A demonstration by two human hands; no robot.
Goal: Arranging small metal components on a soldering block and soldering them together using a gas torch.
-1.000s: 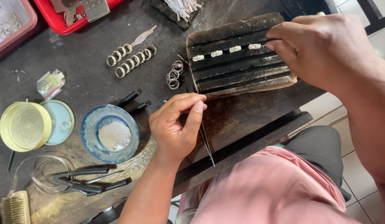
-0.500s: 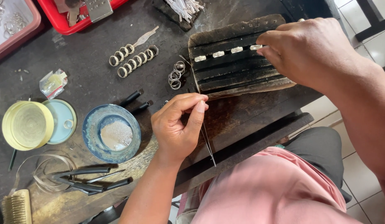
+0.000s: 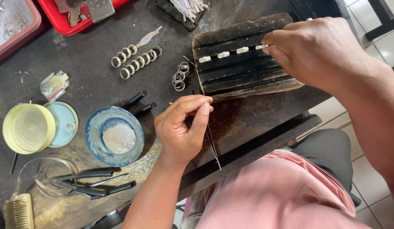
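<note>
My left hand [image 3: 182, 127] hovers over the dark workbench [image 3: 91, 80], thumb and fingers pinched on thin metal tweezers [image 3: 213, 146] that point down toward me. My right hand [image 3: 320, 53] rests on the right end of a charred grooved block [image 3: 243, 74], fingertips touching the last of several small pale metal pieces [image 3: 223, 54] lined up in its top groove. Whether that hand grips the piece I cannot tell. A small cluster of silver rings [image 3: 179, 76] lies just left of the block.
Two rows of rings [image 3: 135, 61] lie on the bench. A blue dish of white powder [image 3: 115, 135], a yellow lid [image 3: 29, 128], pliers [image 3: 84, 184], a brush [image 3: 18, 212] and red trays [image 3: 74, 21] sit left. The bench edge runs by my lap.
My right hand has slid left along the block's top groove to the end piece. My left hand has kept its place with the tweezers.
</note>
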